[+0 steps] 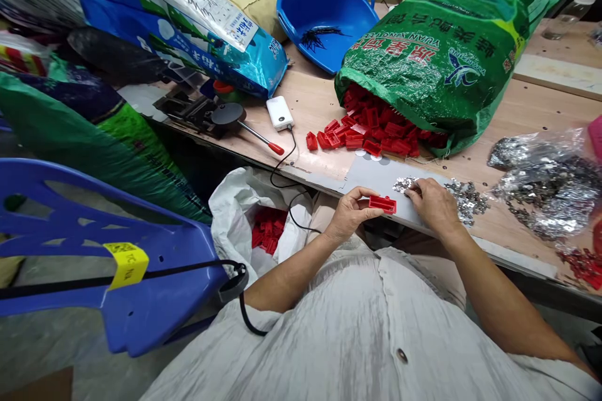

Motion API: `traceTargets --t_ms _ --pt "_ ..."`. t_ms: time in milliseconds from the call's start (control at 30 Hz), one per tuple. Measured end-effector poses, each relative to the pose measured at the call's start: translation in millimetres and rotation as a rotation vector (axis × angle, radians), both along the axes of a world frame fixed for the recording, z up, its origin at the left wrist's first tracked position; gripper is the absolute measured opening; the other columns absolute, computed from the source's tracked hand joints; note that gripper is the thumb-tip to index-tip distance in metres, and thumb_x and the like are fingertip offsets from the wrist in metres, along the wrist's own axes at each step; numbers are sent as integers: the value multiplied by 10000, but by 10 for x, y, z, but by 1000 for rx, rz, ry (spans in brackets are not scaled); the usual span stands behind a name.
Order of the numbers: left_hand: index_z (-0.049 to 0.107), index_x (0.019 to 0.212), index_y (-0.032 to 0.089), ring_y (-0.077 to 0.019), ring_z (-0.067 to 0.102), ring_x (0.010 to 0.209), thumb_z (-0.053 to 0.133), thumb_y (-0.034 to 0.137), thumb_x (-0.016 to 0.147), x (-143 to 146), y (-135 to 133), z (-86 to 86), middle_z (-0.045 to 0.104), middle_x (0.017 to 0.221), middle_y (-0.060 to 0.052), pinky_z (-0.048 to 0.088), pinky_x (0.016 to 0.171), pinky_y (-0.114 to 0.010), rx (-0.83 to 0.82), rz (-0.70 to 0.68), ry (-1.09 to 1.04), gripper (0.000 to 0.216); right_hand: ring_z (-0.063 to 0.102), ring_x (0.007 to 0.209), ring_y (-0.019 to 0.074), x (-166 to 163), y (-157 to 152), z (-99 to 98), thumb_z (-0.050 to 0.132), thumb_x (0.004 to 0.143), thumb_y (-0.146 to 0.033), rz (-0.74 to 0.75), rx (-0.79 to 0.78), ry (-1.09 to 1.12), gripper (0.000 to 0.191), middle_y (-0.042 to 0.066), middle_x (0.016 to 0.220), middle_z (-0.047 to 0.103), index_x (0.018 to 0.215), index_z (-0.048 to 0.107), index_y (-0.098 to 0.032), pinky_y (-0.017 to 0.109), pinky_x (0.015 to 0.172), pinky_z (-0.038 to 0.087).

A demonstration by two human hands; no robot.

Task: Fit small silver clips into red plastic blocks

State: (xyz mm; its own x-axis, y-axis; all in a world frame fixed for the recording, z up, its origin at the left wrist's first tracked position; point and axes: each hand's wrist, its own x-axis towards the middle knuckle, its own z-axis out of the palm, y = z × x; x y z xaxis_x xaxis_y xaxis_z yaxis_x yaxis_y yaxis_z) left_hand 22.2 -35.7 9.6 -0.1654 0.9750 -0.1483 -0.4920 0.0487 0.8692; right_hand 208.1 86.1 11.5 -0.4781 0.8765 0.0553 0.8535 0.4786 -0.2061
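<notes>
My left hand [350, 216] grips a red plastic casing [383, 203] between thumb and fingers, its hollow side facing up, at the table's front edge. Just to its right, my right hand [433, 205] rests over the grey work plate [376, 172] with its fingers curled together. Those fingertips touch a small heap of shiny metal pieces [403, 184]; whatever is pinched between them is too small to make out. A second heap of metal pieces [468, 200] lies right of that hand.
Red casings [360, 131] spill from a green sack [433, 56]. Behind stands a blue basin [329, 19] holding thin dark pieces. A white power bank [279, 113] trails a cable. Bagged metal parts [550, 175] lie right; a white sack [230, 213] stands below, beside a blue chair [155, 263].
</notes>
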Motion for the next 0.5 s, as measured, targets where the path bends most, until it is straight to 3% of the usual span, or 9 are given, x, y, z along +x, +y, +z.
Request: traceTargets --t_ms 267,500 --pt "604 932 145 -186 737 828 898 237 596 -7 6 -24 763 872 -34 537 866 -345 -6 -13 12 456 616 884 209 141 85 17 550 903 -267 97 -187 110 140 47 965 690 906 683 -224 324 780 418" --pt "616 926 139 -188 731 823 903 233 571 24 22 -37 763 867 -41 534 852 -341 -23 9 4 466 611 837 221 144 53 -13 533 917 -322 66 -89 81 181 70 952 686 925 679 -215 341 739 414"
